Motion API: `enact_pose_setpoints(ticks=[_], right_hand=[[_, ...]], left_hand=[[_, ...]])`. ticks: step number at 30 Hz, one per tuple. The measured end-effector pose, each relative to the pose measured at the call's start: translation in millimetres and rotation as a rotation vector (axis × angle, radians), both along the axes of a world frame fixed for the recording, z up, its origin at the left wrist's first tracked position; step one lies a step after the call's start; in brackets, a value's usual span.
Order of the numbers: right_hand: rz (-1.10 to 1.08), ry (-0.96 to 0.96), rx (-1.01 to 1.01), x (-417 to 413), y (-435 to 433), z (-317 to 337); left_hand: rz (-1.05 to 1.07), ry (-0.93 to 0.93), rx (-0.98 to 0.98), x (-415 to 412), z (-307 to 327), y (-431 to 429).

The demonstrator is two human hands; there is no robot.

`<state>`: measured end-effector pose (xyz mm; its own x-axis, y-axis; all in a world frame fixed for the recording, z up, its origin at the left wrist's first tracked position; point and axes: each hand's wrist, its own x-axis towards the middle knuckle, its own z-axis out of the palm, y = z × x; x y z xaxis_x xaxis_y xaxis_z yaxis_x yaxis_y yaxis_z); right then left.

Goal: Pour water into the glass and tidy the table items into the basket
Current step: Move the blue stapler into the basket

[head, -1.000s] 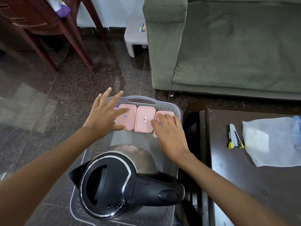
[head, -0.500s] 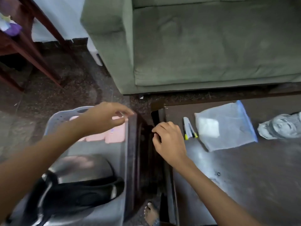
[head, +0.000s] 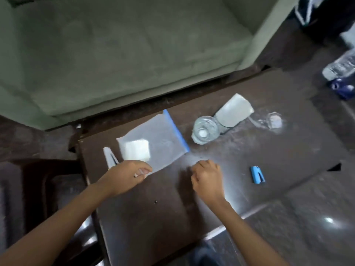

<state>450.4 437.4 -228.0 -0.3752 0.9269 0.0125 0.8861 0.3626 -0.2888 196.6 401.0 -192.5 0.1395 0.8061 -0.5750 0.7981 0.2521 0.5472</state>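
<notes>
Left hand (head: 125, 174) pinches the near corner of the clear blue-zip plastic bag (head: 153, 140) on the dark wooden table (head: 249, 160). Right hand (head: 207, 176) hovers loosely curled, holding nothing.

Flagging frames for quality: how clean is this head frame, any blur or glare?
Head view: motion blur softens everything, worst on the glass and sofa; window glare streaks the table beside the right hand; wide-angle bending tilts the table edges.

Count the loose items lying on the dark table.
5, perhaps more out of view: white clip by the left hand, zip bag, glass, grey pouch behind it, blue clip right.
</notes>
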Motion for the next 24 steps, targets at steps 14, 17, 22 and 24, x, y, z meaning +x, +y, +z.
enact_pose_setpoints(ticks=[14,17,22,24], right_hand=[[-0.634,-0.162,-0.208,130.8,18.0,-43.6],[-0.482,-0.052,-0.168,115.8,6.8,-41.3],[-0.214,0.105,-0.143,63.3,-23.0,-21.1],[-0.138,0.167,-0.147,35.5,-34.0,-14.5]], left_hand=[[0.073,-0.119,-0.034,95.5,-11.3,30.7],[0.100,-0.084,-0.017,84.4,-6.3,17.2],[0.342,0.148,0.144,43.1,3.5,-14.4],[0.525,0.217,0.207,20.7,4.2,-25.7]])
